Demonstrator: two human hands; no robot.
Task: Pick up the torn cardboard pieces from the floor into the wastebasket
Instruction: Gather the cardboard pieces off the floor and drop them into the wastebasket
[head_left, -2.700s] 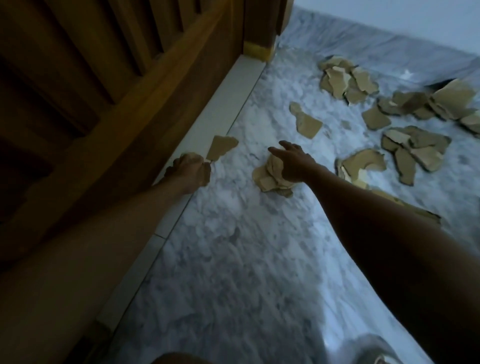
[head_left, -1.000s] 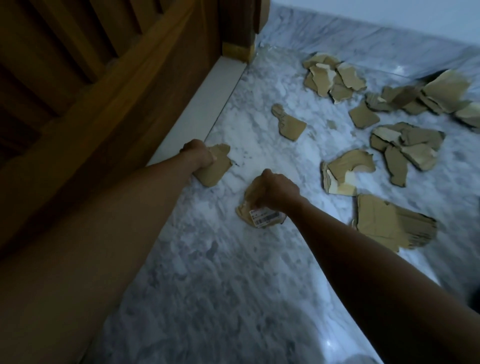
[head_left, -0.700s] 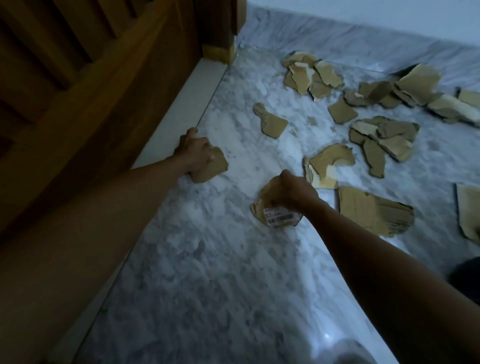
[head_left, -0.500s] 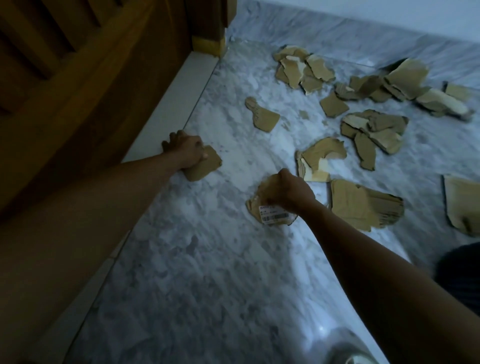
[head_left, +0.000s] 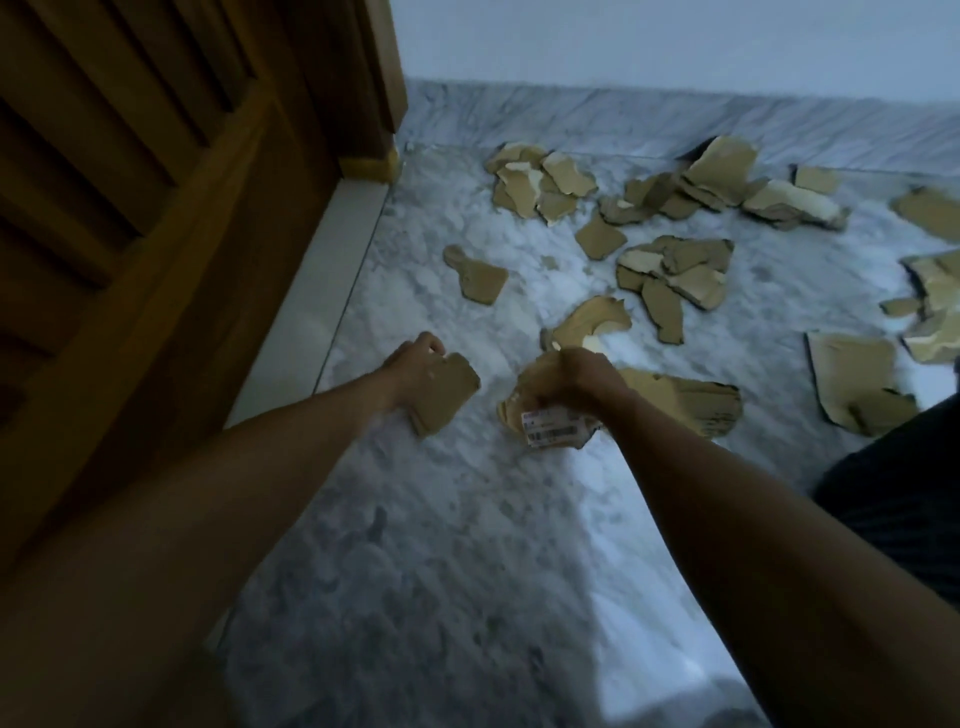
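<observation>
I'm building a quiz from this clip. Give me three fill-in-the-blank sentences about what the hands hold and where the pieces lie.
1. The piece bearing a white barcode label is held by the ____ hand.
2. The left hand grips a plain piece of torn ____.
3. The loose pieces lie on a ____ floor with grey veining.

Missing words: right; cardboard; marble

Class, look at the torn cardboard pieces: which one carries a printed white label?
The piece gripped in the right hand: the labelled cardboard piece bears a white barcode sticker. Every other piece in view, including the one in the left hand, shows none.
</observation>
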